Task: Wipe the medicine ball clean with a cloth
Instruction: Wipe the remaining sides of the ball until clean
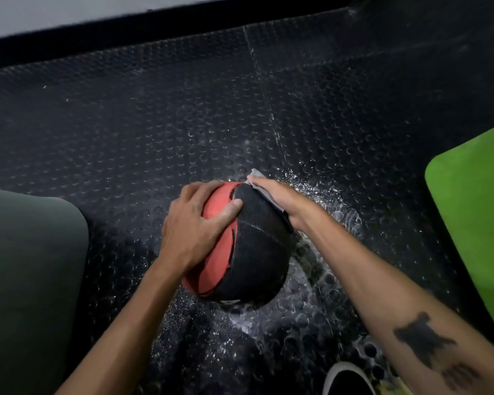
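Far left, a dark grey-green pad (32,280) lies on the studded black rubber floor (154,115). Centre frame, the medicine ball (248,252), red and black panels, sits on that floor amid pale dust or spatter. The left hand (191,226) rests on the ball's red upper-left side, fingers (208,189) spread wide and curved over the surface, thumb on the seam, bracing it. The right hand (277,198) lies flat along the ball's upper-right black panel, fingers straight and close together, pressing a pale cloth (264,189) against it; only the cloth's edge shows beneath the palm and past the fingertips. Far right, a bright green mat (474,223); bottom edge, a dark shoe (348,379). Judgement: wiping is under way, the black side in hand. To do it well, keep the left hand firm so the ball cannot roll, sweep the cloth along the curve in overlapping passes, then rotate the ball to reach the red panels, seams and underside. How much is already clean cannot be told.
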